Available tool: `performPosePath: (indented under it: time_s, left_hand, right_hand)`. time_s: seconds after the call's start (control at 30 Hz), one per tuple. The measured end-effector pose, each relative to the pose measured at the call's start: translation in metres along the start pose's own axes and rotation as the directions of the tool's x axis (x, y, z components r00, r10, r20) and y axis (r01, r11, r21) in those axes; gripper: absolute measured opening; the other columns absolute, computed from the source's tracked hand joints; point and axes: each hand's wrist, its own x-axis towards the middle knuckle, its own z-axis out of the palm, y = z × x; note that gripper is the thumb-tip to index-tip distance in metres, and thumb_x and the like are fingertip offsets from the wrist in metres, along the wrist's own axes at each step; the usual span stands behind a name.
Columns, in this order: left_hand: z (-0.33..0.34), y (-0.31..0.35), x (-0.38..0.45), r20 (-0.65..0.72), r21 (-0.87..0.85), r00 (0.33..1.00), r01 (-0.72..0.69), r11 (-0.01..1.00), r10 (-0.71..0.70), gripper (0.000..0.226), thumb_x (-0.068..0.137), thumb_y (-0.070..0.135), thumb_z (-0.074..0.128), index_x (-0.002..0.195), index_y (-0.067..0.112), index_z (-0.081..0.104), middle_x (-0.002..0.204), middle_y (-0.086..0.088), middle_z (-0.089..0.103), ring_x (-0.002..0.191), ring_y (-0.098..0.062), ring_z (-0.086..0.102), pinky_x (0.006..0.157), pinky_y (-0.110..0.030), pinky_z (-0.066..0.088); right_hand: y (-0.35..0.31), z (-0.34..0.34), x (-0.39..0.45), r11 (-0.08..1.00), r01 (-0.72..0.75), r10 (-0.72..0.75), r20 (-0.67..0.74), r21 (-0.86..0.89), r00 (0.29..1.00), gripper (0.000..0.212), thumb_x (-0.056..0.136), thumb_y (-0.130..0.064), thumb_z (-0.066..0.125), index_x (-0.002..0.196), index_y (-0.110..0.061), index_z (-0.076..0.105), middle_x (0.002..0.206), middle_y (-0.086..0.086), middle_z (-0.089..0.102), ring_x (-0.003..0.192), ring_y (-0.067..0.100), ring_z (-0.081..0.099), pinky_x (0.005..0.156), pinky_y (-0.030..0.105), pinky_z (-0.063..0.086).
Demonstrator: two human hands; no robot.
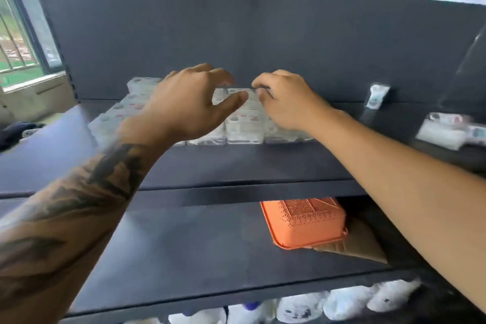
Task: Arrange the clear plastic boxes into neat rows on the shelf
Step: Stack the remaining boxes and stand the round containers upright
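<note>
Both hands reach over a block of clear boxes [244, 123] packed in rows on the dark shelf [236, 166], left of its middle and towards the back panel. The rows run from the near edge of the block away to the far left, box touching box.

The left hand [189, 105] hovers above the middle of the block, fingers curled downward and thumb stretched right — a wide claw with a gap between thumb and fingers, nothing held in it. The tattooed forearm crosses the near left of the view.

The right hand [286, 102] lies over the right part of the block, palm down. Its fingertips are bent at the top far edge of a box in the far row; whether they pinch it or only touch it cannot be told through the blur.

To the right on the same shelf, well apart from the block, lie loose boxes [444, 131], and one small packet [376, 96] stands tilted near the back panel.

On the lower shelf sits an upturned orange basket [305, 221] — it rests partly on brown cardboard [363, 244]. Below that, white bottles [342, 302] stand in a row.
</note>
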Motion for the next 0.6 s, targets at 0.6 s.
performPosePath:
  time_s: [0.6]
  left_hand:
    - [0.153,0.342,0.054,0.203,-0.349,0.974,-0.023,0.937,0.1,0.043,0.095,0.065,0.049,0.106,0.029,0.071,0.104,0.005,0.074,0.101,-0.021,0.068,0.092,-0.039,0.054]
  right_hand:
    - [0.274,-0.16,-0.257,0.945,-0.309,0.301,-0.089,-0.103,0.95,0.034,0.1,-0.023,0.048,0.128,-0.021,0.067,0.142,0.007,0.058,0.128,0.033,0.053,0.106,0.047,0.045]
